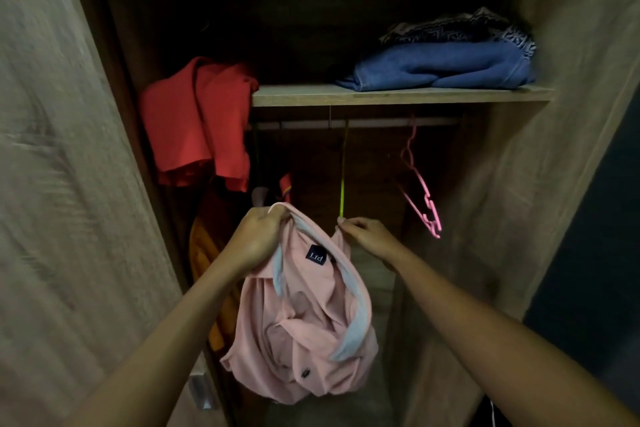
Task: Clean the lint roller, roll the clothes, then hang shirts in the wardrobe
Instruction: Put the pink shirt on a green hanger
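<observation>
Pink shirt (304, 315) held up at centre, in front of the open wardrobe (502, 184).
My left hand (258, 236) has its fingers clamped on the collar, and my right hand (365, 236) pinches the other side. At 12 o'clock a thin yellow hanger (343, 191) is barely readable. A pink hanger (420, 191) hangs at 2. Red cloth (197, 121) at 10 covers the left end of the rail (363, 122).

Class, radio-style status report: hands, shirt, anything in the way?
Left hand, right hand grip pink shirt at collar. Shirt not yet on rail. Empty pink hanger hangs right of hands.
</observation>
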`<action>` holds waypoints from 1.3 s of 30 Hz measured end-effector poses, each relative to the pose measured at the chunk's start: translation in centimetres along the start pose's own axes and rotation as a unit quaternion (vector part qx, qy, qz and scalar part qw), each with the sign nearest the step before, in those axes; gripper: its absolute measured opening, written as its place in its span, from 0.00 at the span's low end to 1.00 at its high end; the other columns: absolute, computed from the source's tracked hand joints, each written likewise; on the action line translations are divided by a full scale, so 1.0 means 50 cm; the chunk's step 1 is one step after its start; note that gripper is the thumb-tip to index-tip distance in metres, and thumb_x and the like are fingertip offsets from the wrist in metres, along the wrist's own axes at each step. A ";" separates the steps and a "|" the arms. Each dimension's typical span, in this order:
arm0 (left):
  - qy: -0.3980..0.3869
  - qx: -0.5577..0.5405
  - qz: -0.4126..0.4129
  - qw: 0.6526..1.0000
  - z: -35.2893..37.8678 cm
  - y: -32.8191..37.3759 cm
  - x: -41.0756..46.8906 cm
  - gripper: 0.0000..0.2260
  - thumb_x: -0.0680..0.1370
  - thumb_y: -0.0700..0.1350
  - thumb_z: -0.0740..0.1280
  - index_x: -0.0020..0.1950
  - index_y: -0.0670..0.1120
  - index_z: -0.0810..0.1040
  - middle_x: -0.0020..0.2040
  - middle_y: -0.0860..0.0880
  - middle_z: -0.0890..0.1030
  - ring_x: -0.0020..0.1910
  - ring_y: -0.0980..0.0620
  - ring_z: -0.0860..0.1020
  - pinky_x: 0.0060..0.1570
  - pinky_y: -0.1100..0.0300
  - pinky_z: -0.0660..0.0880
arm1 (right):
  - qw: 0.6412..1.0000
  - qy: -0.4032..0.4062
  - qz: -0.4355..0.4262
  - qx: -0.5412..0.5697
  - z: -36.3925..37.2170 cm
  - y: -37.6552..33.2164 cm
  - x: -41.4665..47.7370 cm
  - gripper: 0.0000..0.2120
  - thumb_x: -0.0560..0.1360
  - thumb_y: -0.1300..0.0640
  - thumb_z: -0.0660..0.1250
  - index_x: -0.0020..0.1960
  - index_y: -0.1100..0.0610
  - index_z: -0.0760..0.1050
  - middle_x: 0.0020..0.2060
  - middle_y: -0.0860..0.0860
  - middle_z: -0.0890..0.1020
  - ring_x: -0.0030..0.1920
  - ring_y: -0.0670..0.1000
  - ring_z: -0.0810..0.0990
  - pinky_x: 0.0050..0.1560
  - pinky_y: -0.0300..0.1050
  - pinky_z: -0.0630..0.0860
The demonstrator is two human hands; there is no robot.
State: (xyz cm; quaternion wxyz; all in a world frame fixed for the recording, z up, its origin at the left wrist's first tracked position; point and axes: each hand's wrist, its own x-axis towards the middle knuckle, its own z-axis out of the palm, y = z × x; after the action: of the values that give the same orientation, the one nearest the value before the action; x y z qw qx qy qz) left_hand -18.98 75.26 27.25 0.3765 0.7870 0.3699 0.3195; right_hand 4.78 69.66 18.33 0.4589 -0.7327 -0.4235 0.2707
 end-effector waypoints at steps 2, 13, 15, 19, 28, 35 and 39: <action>0.008 -0.005 -0.004 1.000 0.005 0.003 0.007 0.18 0.81 0.45 0.58 0.35 0.39 0.74 0.32 0.48 0.74 0.31 0.53 0.69 0.33 0.54 0.65 | 1.000 -0.016 0.010 0.010 0.009 0.011 0.019 0.26 0.72 0.32 0.67 0.53 0.54 0.83 0.51 0.48 0.84 0.53 0.47 0.81 0.58 0.46 0.76; 0.011 -0.009 0.001 1.000 0.009 -0.018 0.040 0.18 0.81 0.46 0.56 0.37 0.38 0.76 0.35 0.44 0.77 0.35 0.50 0.71 0.36 0.52 0.66 | 0.977 0.081 -0.182 -0.071 0.036 -0.007 0.039 0.10 0.70 0.65 0.74 0.35 0.58 0.75 0.31 0.51 0.77 0.32 0.43 0.71 0.36 0.40 0.70; 0.016 -0.015 -0.002 1.000 0.007 -0.017 0.042 0.18 0.81 0.46 0.57 0.34 0.41 0.75 0.34 0.46 0.76 0.34 0.50 0.71 0.35 0.53 0.66 | 0.971 0.055 -0.215 -0.090 0.031 -0.010 0.030 0.04 0.70 0.65 0.74 0.39 0.61 0.80 0.35 0.51 0.81 0.35 0.43 0.74 0.39 0.38 0.72; 0.021 -0.025 0.001 0.999 -0.002 -0.016 0.043 0.18 0.81 0.47 0.57 0.33 0.45 0.76 0.34 0.47 0.77 0.35 0.50 0.72 0.36 0.54 0.67 | 0.978 0.035 -0.195 -0.062 0.006 -0.014 0.014 0.05 0.73 0.56 0.76 0.45 0.57 0.85 0.39 0.50 0.85 0.39 0.44 0.81 0.42 0.38 0.76; 0.011 -0.014 0.011 1.000 -0.004 -0.014 0.048 0.18 0.81 0.47 0.56 0.31 0.46 0.72 0.32 0.48 0.73 0.32 0.50 0.70 0.34 0.53 0.65 | 0.974 0.220 -0.051 -0.018 -0.014 -0.085 0.101 0.25 0.70 0.48 0.78 0.60 0.58 0.74 0.40 0.50 0.78 0.44 0.49 0.79 0.46 0.44 0.77; 0.018 -0.021 0.007 1.000 -0.020 -0.005 0.052 0.18 0.81 0.48 0.57 0.32 0.46 0.73 0.33 0.47 0.74 0.33 0.49 0.70 0.35 0.53 0.67 | 0.987 0.157 0.029 -0.031 -0.005 -0.155 0.168 0.16 0.77 0.59 0.70 0.61 0.67 0.77 0.55 0.60 0.81 0.57 0.58 0.81 0.47 0.42 0.72; 0.024 -0.004 0.000 1.000 -0.039 -0.002 0.053 0.17 0.81 0.49 0.57 0.39 0.43 0.77 0.38 0.45 0.78 0.35 0.50 0.73 0.36 0.54 0.68 | 0.982 0.183 0.036 0.000 -0.021 -0.187 0.181 0.16 0.80 0.61 0.61 0.62 0.69 0.77 0.60 0.64 0.80 0.63 0.63 0.78 0.54 0.48 0.73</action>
State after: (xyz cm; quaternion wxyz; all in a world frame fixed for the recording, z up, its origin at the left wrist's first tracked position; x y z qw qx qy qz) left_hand -19.16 78.19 28.79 0.3709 0.7776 0.3771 0.3399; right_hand 6.59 79.12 27.14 0.5183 -0.7848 -0.3055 0.1487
